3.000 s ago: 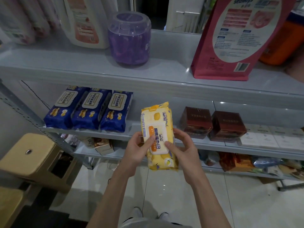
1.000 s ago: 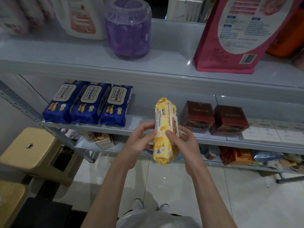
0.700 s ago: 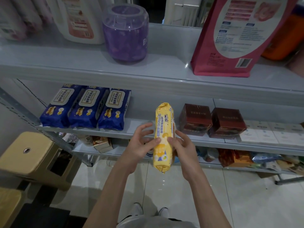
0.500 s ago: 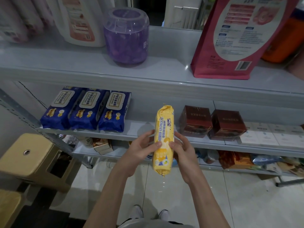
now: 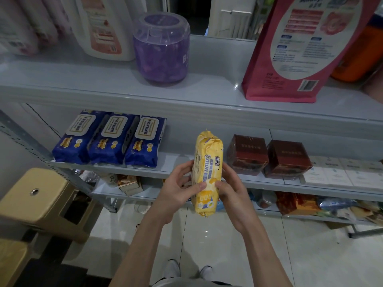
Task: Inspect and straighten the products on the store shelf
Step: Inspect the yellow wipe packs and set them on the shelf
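The held pack [image 5: 207, 172] stands upright between the left hand [image 5: 178, 193] and the right hand [image 5: 232, 193], in front of the middle shelf [image 5: 178, 160]. On that shelf, 3 packs [image 5: 109, 139] lean side by side at the left, and 2 boxes [image 5: 269, 156] sit right of the gap, with flat cartons [image 5: 342, 172] farther right. On the top shelf [image 5: 103, 83], a jar [image 5: 161, 48] sits between a bottle [image 5: 103, 27] on its left and a pouch [image 5: 300, 48] on its right.

With forearms extended, left hand [image 5: 177, 192] and right hand [image 5: 232, 193] grip the yellow pack [image 5: 207, 160] from either side.
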Available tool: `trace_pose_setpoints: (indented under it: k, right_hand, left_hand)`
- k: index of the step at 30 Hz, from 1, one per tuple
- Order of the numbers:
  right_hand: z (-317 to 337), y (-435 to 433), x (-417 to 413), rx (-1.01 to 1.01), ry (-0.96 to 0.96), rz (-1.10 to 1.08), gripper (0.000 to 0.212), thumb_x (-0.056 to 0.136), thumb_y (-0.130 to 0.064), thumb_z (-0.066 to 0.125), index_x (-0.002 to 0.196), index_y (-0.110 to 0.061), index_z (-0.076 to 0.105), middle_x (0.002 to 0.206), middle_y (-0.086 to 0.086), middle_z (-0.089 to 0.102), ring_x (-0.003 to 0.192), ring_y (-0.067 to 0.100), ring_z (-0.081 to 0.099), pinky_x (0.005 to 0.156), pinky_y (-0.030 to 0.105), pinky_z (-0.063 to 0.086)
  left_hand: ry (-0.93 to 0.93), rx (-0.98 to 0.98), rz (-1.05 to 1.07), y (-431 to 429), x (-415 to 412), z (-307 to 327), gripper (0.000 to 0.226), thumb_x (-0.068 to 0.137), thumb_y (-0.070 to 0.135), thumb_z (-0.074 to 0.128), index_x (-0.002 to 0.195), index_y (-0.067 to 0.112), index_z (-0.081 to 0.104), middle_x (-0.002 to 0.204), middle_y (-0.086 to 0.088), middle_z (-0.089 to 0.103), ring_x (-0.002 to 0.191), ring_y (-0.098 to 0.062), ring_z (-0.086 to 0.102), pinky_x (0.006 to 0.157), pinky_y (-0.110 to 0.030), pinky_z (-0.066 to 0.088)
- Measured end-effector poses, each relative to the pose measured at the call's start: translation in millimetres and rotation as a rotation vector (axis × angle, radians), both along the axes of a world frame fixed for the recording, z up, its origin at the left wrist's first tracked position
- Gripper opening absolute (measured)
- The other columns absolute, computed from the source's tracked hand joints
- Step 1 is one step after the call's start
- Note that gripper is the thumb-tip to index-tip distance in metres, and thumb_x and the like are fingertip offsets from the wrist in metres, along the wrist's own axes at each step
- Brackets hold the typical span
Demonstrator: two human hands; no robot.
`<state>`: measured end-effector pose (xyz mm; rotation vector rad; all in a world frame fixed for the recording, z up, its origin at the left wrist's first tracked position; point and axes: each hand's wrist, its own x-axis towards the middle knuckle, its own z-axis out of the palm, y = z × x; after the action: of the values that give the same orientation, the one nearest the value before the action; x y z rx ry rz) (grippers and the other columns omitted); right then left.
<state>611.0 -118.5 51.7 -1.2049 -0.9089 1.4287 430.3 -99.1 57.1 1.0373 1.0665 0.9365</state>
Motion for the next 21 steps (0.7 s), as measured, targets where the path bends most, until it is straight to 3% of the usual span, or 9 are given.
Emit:
trace_pose_setpoints:
  k: [9, 14, 21]
  right_hand:
    - [1, 0, 0, -0.002, 0.008, -0.03, 0.046, 0.099, -0.005, 0.061, 0.137, -0.031, 0.059, 0.135, -0.008, 0.066, 0.12, 0.018, 0.067, 0.087, 0.033, 0.06]
    - [10, 0, 0, 0.029, -0.022, -0.004, 0.043, 0.095, -0.005, 0.067, 0.133, -0.025, 0.062, 0.124, -0.016, 0.071, 0.117, 0.01, 0.068, 0.084, 0.025, 0.059]
    - [10, 2, 3, 0.024, 0.006, 0.037, 0.055, 0.091, -0.003, 0.072, 0.139, -0.027, 0.061, 0.135, -0.009, 0.067, 0.122, 0.014, 0.066, 0.089, 0.034, 0.06]
  left_hand:
    - [-0.033, 0.004, 0.006, -1, 6, 0, 0.071, 0.077, 0.022, 0.081, 0.14, 0.028, 0.048, 0.135, -0.001, 0.064, 0.121, -0.018, 0.066, 0.093, -0.039, 0.059]
    - [-0.076, -0.021, -0.007, -1, 4, 3, 0.063, 0.087, 0.014, 0.074, 0.141, 0.029, 0.046, 0.128, 0.0, 0.069, 0.116, -0.017, 0.068, 0.083, -0.028, 0.059]
    - [-0.048, -0.052, -0.015, 3, 0, 2, 0.069, 0.084, 0.032, 0.077, 0.145, 0.034, 0.046, 0.128, -0.003, 0.07, 0.119, -0.022, 0.067, 0.099, -0.042, 0.054]
